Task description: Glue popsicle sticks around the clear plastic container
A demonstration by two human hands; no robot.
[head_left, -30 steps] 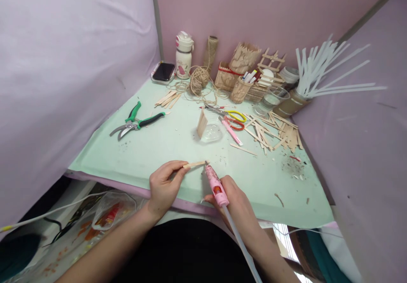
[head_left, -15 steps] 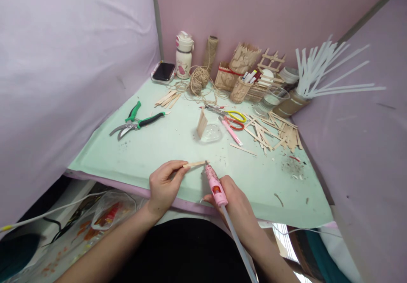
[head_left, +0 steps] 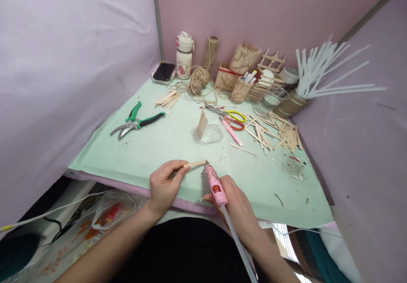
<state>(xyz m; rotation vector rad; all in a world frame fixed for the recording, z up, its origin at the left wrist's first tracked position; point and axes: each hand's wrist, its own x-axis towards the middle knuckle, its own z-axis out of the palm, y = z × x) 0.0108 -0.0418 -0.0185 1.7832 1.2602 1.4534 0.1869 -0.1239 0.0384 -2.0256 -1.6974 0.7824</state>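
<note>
Near the table's front edge, my left hand [head_left: 165, 184] pinches one end of a wooden craft stick [head_left: 195, 163], which points to the right. My right hand [head_left: 233, 200] is wrapped round a pink hot glue gun [head_left: 216, 187] with a long glue stick trailing from its back end. The gun's nozzle is at the craft stick's right end; whether glue is coming out is too small to see. Beyond the hands, a small panel of joined sticks [head_left: 202, 124] stands upright at the edge of a clear plastic dish [head_left: 212, 133].
Green-handled pruning shears [head_left: 130, 124] lie left. Scissors [head_left: 235, 116], a pink pen [head_left: 232, 132] and scattered craft sticks [head_left: 262, 134] lie right. Behind are a bottle [head_left: 184, 58], a phone [head_left: 164, 71], twine [head_left: 199, 80], stick-built holders [head_left: 243, 58] and white glue sticks [head_left: 318, 71].
Almost nothing differs. Both hands keep the same hold, with the nozzle still at the craft stick's right end; the whole view has shifted very slightly.
</note>
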